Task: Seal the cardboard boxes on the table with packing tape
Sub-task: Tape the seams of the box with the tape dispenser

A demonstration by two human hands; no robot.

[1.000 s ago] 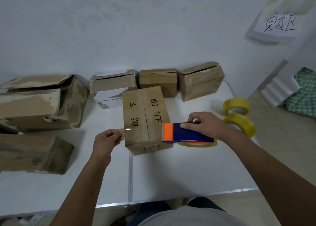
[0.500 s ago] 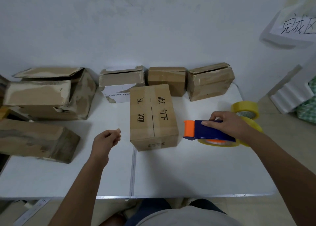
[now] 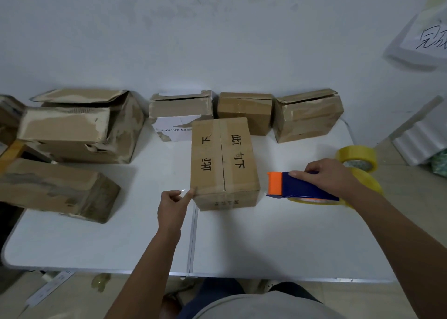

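A shut cardboard box [image 3: 223,161] with black characters on its top lies in the middle of the white table [image 3: 266,241]. My left hand [image 3: 173,205] is at the box's near left corner. Its fingers are curled and the index fingertip touches the corner. A shiny sliver of clear tape end [image 3: 181,190] shows between the thumb and that finger. Just right of the box, my right hand [image 3: 326,176] grips a blue tape dispenser [image 3: 302,188] with an orange front and holds it low over the table. A yellow roll sits under the dispenser.
Several worn boxes line the back wall: a large open one [image 3: 79,127], a white-sided one [image 3: 180,115], a small one [image 3: 244,110], and one at the right [image 3: 307,115]. Another box [image 3: 55,190] lies left. Two spare tape rolls [image 3: 358,156] sit by the table's right edge.
The dispenser has been drawn from over the box's near end to its right. My left hand left the box's left edge, then came back to its near left corner.
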